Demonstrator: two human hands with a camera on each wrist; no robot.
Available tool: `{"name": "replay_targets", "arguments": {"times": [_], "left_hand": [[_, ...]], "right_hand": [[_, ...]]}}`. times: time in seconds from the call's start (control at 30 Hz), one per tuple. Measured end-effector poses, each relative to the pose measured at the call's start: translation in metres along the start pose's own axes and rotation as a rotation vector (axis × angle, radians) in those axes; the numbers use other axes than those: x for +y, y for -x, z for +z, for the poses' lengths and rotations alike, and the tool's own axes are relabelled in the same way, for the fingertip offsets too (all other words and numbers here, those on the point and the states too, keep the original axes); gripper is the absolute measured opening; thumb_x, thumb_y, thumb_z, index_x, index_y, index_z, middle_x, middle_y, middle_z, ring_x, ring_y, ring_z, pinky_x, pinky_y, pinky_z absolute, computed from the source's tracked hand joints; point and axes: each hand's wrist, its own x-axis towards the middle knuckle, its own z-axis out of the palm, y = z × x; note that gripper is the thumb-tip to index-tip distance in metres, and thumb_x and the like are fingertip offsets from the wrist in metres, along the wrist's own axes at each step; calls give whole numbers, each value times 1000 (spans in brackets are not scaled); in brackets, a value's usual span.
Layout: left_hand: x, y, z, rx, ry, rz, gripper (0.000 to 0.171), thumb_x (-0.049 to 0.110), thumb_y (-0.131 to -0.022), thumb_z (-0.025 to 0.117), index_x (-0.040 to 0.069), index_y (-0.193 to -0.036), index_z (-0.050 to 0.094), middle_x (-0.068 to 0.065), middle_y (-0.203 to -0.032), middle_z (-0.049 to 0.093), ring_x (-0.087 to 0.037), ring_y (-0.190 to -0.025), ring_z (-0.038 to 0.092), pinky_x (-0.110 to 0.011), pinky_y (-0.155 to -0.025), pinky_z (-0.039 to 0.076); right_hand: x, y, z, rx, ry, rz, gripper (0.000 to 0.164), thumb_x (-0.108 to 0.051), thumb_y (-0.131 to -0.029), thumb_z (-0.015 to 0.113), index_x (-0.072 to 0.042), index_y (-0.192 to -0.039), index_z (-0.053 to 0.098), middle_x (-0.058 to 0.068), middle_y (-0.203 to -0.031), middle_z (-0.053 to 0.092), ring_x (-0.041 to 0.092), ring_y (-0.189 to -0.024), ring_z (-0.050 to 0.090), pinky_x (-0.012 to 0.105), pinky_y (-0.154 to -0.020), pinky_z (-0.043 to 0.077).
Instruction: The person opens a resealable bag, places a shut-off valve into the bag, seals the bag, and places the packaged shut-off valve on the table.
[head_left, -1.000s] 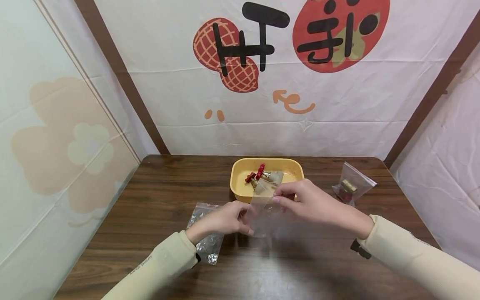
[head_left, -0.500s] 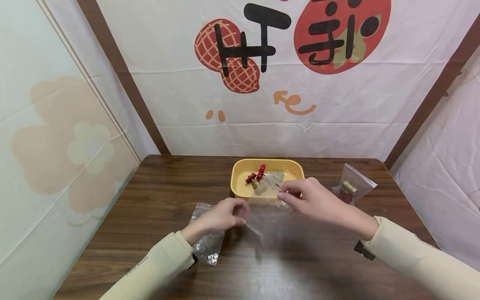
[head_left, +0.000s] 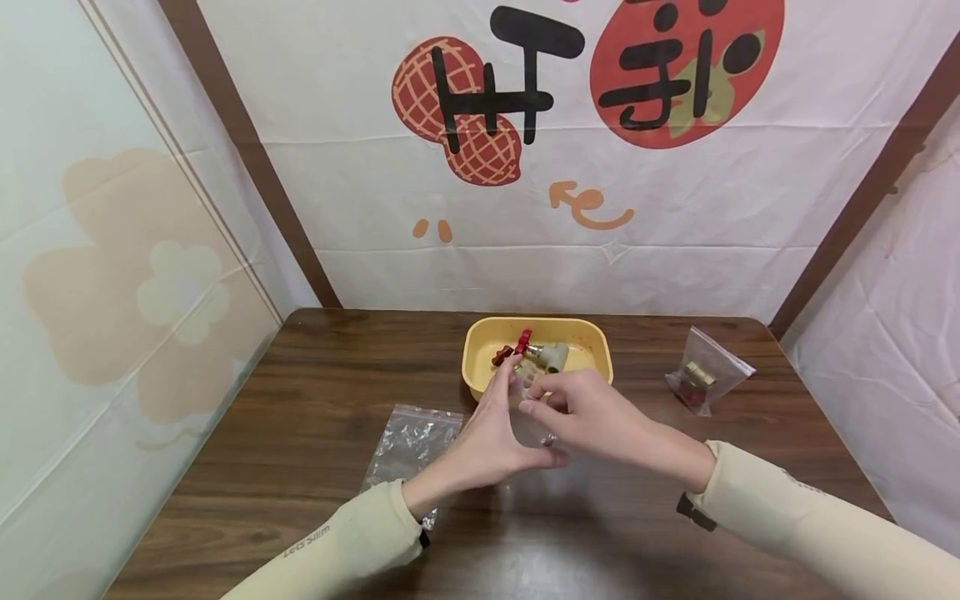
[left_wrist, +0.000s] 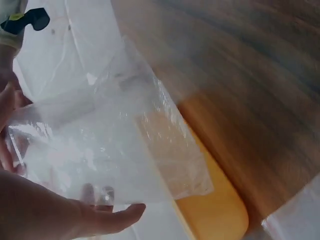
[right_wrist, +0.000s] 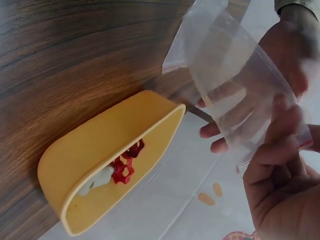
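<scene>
A clear zip bag [right_wrist: 225,75] hangs in front of me, thin and see-through, with nothing visible inside. My right hand [head_left: 600,417] pinches it near its red-lined zip edge between thumb and fingers. Beside it, my left hand [head_left: 483,442] is spread, thumb and fingers apart. In the right wrist view the left fingers [right_wrist: 235,117] show extended behind the film. Just beyond both hands stands a yellow box [head_left: 588,354]. Valves with red wheel handles [head_left: 523,340] and a pale body [head_left: 553,357] lie in it.
Another clear zip bag [head_left: 408,446] lies flat on the dark wood table [head_left: 285,433], partly under the left forearm. To the right, a zip bag [head_left: 697,375] holds a brass and red piece. A printed cloth wall [head_left: 360,275] rises behind the table's back edge.
My left hand has moved right and spread beside the bag. My right hand has come slightly left, still pinching the bag, and the two hands are nearer each other.
</scene>
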Motion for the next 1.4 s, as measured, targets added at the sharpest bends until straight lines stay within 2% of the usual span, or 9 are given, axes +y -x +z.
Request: {"name": "replay_targets", "arguments": {"times": [0.13, 0.33, 0.53, 0.73, 0.87, 1.07, 1.2, 1.3, 1.4], "left_hand": [[1, -1, 4, 29, 6, -8, 120, 46, -68, 96, 14, -161, 27, -11, -159, 39, -25, -148, 35, -52, -119, 30], [3, 3, 9, 16, -2, -36, 126, 49, -68, 94, 12, -165, 23, -11, -166, 32, -27, -153, 29, -55, -120, 29], [-6, 1, 6, 30, 59, 33, 106, 25, -69, 93, 4, -156, 35, -12, -146, 54, -28, -132, 54, -50, -111, 42], [-14, -3, -9, -70, 161, 145, 95, 16, -69, 92, 6, -149, 42, -11, -132, 57, -27, -119, 59, -41, -102, 50], [-15, -6, -15, -141, 208, 179, 91, 12, -69, 88, 7, -149, 43, -14, -132, 55, -30, -120, 58, -35, -99, 52], [-15, -8, -15, -144, 233, 170, 88, 15, -71, 91, 8, -146, 46, -10, -129, 57, -28, -118, 60, -36, -98, 52], [-16, -10, -16, -54, 278, 133, 86, 13, -71, 91, 6, -144, 46, -12, -128, 58, -27, -115, 60, -40, -97, 52], [-14, -14, -18, 56, 349, 69, 84, 9, -72, 90, 5, -143, 45, -16, -127, 58, -26, -112, 59, -40, -96, 50], [-12, -16, -18, 206, 408, -3, 85, 8, -72, 90, 6, -143, 43, -16, -126, 59, -25, -109, 59, -43, -95, 50]], "right_hand": [[-2, 0, 3, -18, 4, -17, 11, -11, -102, 68, -14, -91, 69, -20, -54, 53, -4, -46, 42, 21, -46, 34], [-5, -1, 3, -34, -43, 4, 11, -12, -103, 67, -13, -94, 71, -14, -63, 66, 1, -52, 56, 23, -50, 43], [-3, 2, -4, -110, -46, -40, 9, -25, -103, 70, -19, -97, 73, -14, -76, 69, 3, -62, 59, 24, -56, 48], [6, 12, -18, -242, 8, -140, 15, -26, -94, 81, -23, -107, 74, -16, -65, 48, 1, -55, 44, 22, -51, 38], [9, 13, -22, -254, 37, -174, 19, -10, -93, 80, -22, -106, 75, -17, -77, 59, 0, -61, 50, 22, -56, 46], [11, 11, -18, -174, 110, -242, 21, -3, -92, 79, -19, -103, 74, -14, -95, 67, 2, -72, 56, 24, -65, 50], [9, 14, -13, 11, 140, -241, 34, -8, -88, 85, -15, -117, 69, -6, -117, 65, 5, -71, 54, 25, -65, 50], [10, 17, -6, 205, 146, -247, 34, -11, -86, 86, -16, -112, 65, -5, -107, 60, 6, -68, 50, 24, -60, 45], [13, 22, 7, 274, 185, -248, 21, -18, -87, 84, -23, -93, 64, -14, -83, 55, 5, -65, 48, 22, -57, 42]]}}
